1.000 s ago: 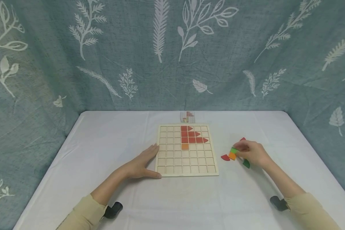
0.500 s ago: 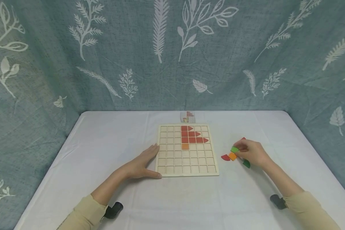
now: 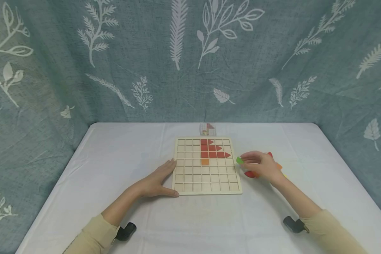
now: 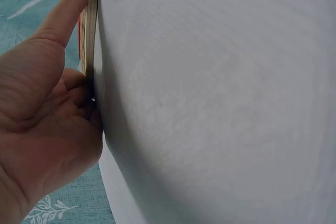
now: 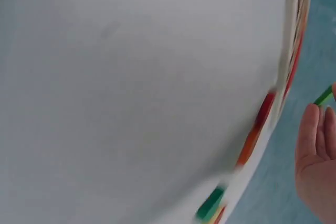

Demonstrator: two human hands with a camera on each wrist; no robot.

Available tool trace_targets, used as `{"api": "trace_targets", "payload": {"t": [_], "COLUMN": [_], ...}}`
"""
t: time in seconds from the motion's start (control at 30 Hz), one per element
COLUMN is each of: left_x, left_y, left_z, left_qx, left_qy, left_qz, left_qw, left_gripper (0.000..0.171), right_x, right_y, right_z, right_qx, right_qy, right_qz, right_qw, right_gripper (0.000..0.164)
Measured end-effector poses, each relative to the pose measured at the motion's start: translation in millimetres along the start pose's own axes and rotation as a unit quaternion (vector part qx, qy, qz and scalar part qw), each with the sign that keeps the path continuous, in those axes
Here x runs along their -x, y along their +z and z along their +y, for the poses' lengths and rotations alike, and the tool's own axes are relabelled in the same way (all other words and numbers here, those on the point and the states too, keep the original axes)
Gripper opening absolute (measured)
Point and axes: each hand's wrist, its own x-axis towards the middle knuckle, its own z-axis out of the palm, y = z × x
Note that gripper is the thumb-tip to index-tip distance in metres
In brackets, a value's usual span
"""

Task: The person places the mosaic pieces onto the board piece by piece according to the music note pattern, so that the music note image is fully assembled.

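Observation:
My left hand (image 3: 156, 180) rests along the left edge of the wooden grid board (image 3: 193, 179), thumb at its near corner and fingers at its side. My right hand (image 3: 262, 165) pinches a light green tile (image 3: 239, 160) between thumb and fingers, lifted just off the board's right edge. In the right wrist view the green tile (image 5: 324, 96) shows edge-on at the fingertips. On the board, red squares with pointed red ends form three rows (image 3: 212, 155), and an orange square (image 3: 205, 162) sits below them.
Loose pieces lie on the white cloth under and behind my right hand: a red quarter-round piece (image 3: 249, 174), orange, yellow and red ones partly hidden, and a dark green one (image 5: 211, 203). A small pattern card (image 3: 207, 129) lies beyond the board.
My right hand has lifted the light green tile from the loose pieces and carried it left to the board's right edge. My left hand has stayed in place.

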Motion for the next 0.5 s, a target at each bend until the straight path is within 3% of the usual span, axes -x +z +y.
{"api": "trace_targets", "payload": {"t": [0.2, 0.5], "left_x": [-0.5, 1.5], "left_y": [-0.8, -2.4], "left_z": [1.8, 4.0], "left_qx": [0.0, 0.008], "left_qy": [-0.009, -0.006], "left_qz": [0.001, -0.004], "left_qw": [1.0, 0.9999], "left_gripper": [0.114, 0.113], "right_x": [-8.3, -26.7], "right_y": [35.5, 73.9], "right_z": [-24.4, -46.9], "right_qx": [-0.013, 0.09], "right_qy": [-0.028, -0.158], "right_qz": [-0.053, -0.097], "right_qw": [0.998, 0.979], "right_gripper": [0.03, 0.014]}}
